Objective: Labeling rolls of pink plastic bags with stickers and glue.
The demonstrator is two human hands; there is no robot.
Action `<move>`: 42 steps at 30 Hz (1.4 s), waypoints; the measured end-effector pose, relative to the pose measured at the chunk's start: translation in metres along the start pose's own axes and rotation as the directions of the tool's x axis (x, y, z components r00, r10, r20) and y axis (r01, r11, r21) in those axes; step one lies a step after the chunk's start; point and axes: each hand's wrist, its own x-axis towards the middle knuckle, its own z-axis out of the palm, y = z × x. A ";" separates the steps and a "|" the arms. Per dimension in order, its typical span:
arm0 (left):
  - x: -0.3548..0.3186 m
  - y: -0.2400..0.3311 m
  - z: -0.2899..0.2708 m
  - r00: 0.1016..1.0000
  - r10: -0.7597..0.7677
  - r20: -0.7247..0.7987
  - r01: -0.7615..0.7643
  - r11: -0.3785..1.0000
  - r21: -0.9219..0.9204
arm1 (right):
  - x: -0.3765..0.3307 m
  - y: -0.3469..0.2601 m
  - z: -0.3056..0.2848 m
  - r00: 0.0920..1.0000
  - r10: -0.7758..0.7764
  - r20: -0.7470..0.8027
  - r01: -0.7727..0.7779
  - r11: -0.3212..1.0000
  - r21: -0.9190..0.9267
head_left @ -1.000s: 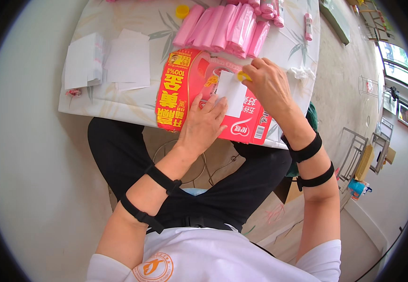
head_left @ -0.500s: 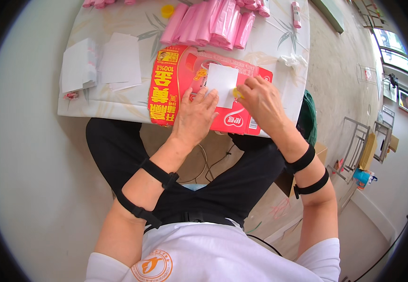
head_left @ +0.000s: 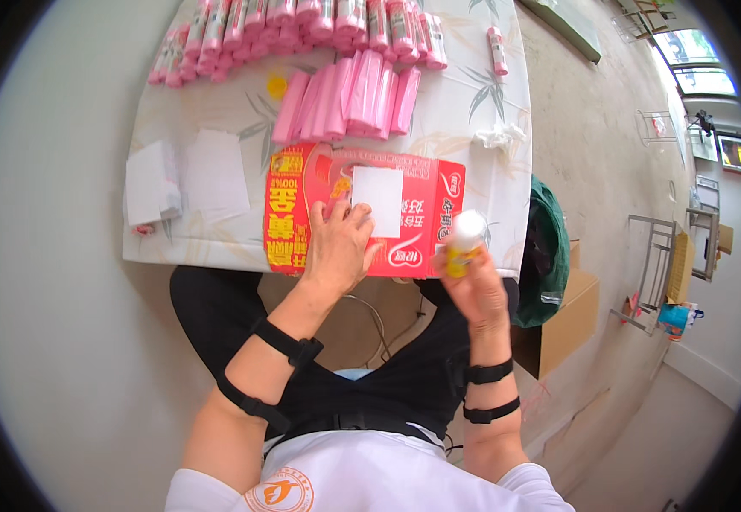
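A white paper card (head_left: 377,202) lies flat on a red and yellow cardboard sheet (head_left: 417,260) near the table's front edge. My left hand (head_left: 338,247) rests on the cardboard with its fingers spread, the tips at the card's left edge. To the right of the card, above the sheet's right end, my right hand (head_left: 483,294) is wrapped round a small glue bottle (head_left: 464,247). The bottle is yellow low down, with a white upper part smeared by motion. A round yellow cap (head_left: 277,86) lies farther back on the table.
Pink rolled bags (head_left: 349,98) lie in a row behind the cardboard, with stacked pink rolls (head_left: 302,26) farther back. At the left are a stack of white cards (head_left: 152,183) and loose white sheets (head_left: 217,175). A crumpled tissue (head_left: 498,136) and one roll (head_left: 497,51) lie right.
My right hand has lifted off the card and moved right and nearer, turning the bottle white part up. My left hand stays at the card's left edge. The view has shifted, showing more rolls.
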 end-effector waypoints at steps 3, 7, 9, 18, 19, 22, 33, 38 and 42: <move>0.005 0.008 -0.012 0.995 -0.076 -0.060 0.065 0.984 -0.166 | 0.028 0.013 0.033 0.988 -0.069 0.141 0.059 0.996 0.071; 0.020 0.033 -0.048 0.973 -0.213 -0.086 0.064 0.610 -0.790 | 0.060 0.005 0.043 0.982 -0.190 0.002 0.186 0.960 -0.211; 0.031 0.036 -0.037 0.929 -0.294 -0.225 -0.067 0.465 -0.883 | 0.066 -0.005 0.047 0.963 -0.243 0.117 0.268 0.832 -0.485; 0.102 0.043 -0.023 0.951 -0.188 -0.244 -0.022 0.749 -0.662 | 0.151 -0.055 0.007 0.721 -0.496 0.484 0.489 -0.130 -0.862; 0.101 0.038 -0.021 0.947 -0.236 -0.217 0.012 0.702 -0.712 | 0.169 -0.057 -0.005 0.708 -0.574 0.412 0.427 -0.117 -0.897; 0.076 0.024 -0.015 0.957 -0.265 -0.119 0.087 0.653 -0.752 | 0.202 -0.067 -0.024 0.713 -0.643 0.280 0.301 -0.080 -0.950; -0.011 0.007 -0.012 0.950 -0.284 0.128 0.268 0.537 -0.800 | 0.193 -0.046 -0.006 0.427 -0.875 0.230 0.236 -0.138 -0.962; -0.024 -0.003 -0.019 0.940 -0.323 0.110 0.270 0.509 -0.818 | 0.169 0.006 0.056 0.675 -0.737 -0.019 0.056 0.078 -0.995; -0.030 -0.002 -0.027 0.950 -0.301 0.084 0.246 0.554 -0.795 | 0.192 0.018 0.096 0.646 -0.756 -0.108 -0.019 0.125 -0.992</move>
